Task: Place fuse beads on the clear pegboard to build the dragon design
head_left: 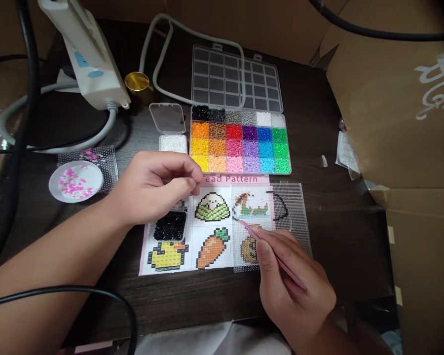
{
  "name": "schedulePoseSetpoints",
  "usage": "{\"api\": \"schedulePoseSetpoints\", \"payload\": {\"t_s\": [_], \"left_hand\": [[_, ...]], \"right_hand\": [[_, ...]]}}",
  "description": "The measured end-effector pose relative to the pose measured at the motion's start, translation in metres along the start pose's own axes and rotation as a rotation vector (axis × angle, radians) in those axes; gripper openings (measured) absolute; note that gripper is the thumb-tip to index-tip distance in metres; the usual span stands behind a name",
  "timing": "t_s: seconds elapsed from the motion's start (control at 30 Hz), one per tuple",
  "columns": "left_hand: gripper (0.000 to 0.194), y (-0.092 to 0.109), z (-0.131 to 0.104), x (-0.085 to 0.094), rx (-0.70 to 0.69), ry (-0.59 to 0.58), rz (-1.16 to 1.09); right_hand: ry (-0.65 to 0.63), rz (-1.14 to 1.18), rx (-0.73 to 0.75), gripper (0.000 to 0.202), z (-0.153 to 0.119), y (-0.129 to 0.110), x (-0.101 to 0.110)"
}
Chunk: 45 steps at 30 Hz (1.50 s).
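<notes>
My right hand (294, 281) pinches pink tweezers (281, 266), their tip touching down near the left side of a clear pegboard (299, 212). Black beads form a curved line on the board, which overlaps a printed pattern sheet (188, 249). My left hand (159, 185) hovers over the sheet's upper left, fingers curled and thumb against the index finger; whether something small is between them is hidden. Just below it is a small box of black beads (169, 226). A sorted bead case (240, 140) lies behind the sheet with its lid open.
A white dish (76, 181) of pink and white beads overlaps another pegboard (113, 162) at left. Behind stand a gold cup (137, 83) and a white device (92, 64) with a looping hose. Black cables cross the left side; cardboard walls (399, 123) surround the table.
</notes>
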State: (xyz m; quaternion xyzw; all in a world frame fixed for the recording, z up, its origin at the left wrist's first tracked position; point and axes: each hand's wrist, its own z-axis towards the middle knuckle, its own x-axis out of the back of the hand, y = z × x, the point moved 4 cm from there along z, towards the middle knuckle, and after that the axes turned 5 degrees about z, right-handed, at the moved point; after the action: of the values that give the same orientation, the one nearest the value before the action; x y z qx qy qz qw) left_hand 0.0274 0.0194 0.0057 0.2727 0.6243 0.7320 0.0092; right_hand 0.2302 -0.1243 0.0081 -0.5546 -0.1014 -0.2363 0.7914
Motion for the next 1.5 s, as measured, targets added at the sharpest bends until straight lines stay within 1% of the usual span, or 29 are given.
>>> {"api": "schedulePoseSetpoints", "payload": {"t_s": [0.23, 0.57, 0.7, 0.83, 0.93, 1.0, 1.07, 1.13, 1.2, 1.33, 1.5], "left_hand": [[0.012, 0.002, 0.0, -0.001, -0.006, -0.007, 0.003], [0.012, -0.001, 0.001, -0.002, 0.034, -0.011, 0.022], [0.011, -0.001, 0.001, -0.002, 0.037, -0.025, 0.024], [0.011, -0.001, 0.0, -0.001, 0.066, -0.009, 0.024], [0.012, 0.0, 0.0, -0.001, 0.074, -0.001, 0.022], [0.012, 0.0, 0.001, -0.001, 0.069, 0.005, 0.022], [0.011, 0.001, 0.002, 0.0, 0.064, 0.021, 0.024], [0.012, 0.001, 0.002, 0.001, 0.058, 0.029, 0.034], [0.013, 0.0, 0.001, 0.002, 0.06, 0.027, 0.069], [0.01, -0.003, 0.0, 0.003, 0.057, 0.03, 0.08], [0.009, -0.003, 0.0, 0.003, 0.072, 0.048, 0.099]], "right_hand": [[0.003, 0.004, -0.001, 0.033, -0.001, 0.001, 0.0], [0.005, 0.037, 0.017, 0.038, -0.003, 0.003, -0.002], [-0.013, 0.029, 0.036, 0.038, -0.002, 0.002, -0.002], [-0.016, 0.018, 0.053, 0.04, -0.002, -0.001, -0.002], [-0.004, 0.013, 0.055, 0.043, -0.004, -0.004, 0.005], [0.009, -0.011, 0.042, 0.044, -0.006, -0.004, 0.012], [0.056, -0.066, 0.022, 0.043, -0.008, 0.0, 0.023], [0.132, -0.114, 0.004, 0.041, -0.011, 0.006, 0.033], [0.178, -0.134, -0.017, 0.039, -0.014, 0.012, 0.039], [0.18, -0.143, -0.039, 0.038, -0.018, 0.021, 0.041], [0.161, -0.17, -0.024, 0.036, -0.017, 0.022, 0.039]]}}
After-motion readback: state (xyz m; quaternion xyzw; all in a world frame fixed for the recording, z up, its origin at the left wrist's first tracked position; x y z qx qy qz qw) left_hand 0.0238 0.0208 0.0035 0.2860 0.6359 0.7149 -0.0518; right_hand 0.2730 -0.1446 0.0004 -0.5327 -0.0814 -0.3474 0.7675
